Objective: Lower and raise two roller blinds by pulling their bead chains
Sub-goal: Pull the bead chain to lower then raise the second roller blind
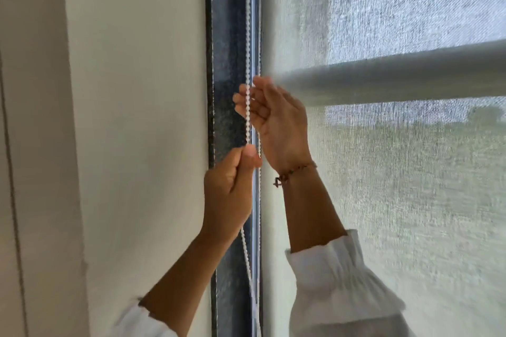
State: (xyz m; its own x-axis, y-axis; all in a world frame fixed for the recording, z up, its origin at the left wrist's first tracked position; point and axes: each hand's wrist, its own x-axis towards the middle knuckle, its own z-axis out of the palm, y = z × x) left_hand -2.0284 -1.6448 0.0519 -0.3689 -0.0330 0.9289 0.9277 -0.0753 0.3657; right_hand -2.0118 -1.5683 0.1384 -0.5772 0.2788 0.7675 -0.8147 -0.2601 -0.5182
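White bead chain (247, 44) hangs taut down the dark window frame strip (227, 117), btwn the white wall (137, 117) and the translucent roller blind (410, 200). A 2nd strand of chain runs just beside it, close to the blind's edge. Blind fabric covers the window from the top of view to the bottom; a grey horizontal bar (397, 82) crosses behind/at the fabric on the right, can't tell if it's a rail outside or part of a 2nd blind.

Left hand (230, 186) is fisted tight round the chain, thumb on top, chain coming out below the fist and trailing down slack. Right hand (271, 112) sits higher up, fingers half curled and loose, chain passing across the fingertips; looks like a light pinch at most, not a full grip yet, can't tell for sure w/ the blur. Beaded bracelet (294, 172) on the right wrist, white sleeves pushed back.

Judgement: mid hand-over-hand pull on one blind.

Risks:
- Right hand closes on the wrong strand, since both lie near each other, so the blind reverses.
- Left lets go before right has a firm hold, so the chain slips and the blind drops or stalls.
- Pulling at an angle away from the frame could jump beads off the clutch.
- Bracelet may snag the chain.
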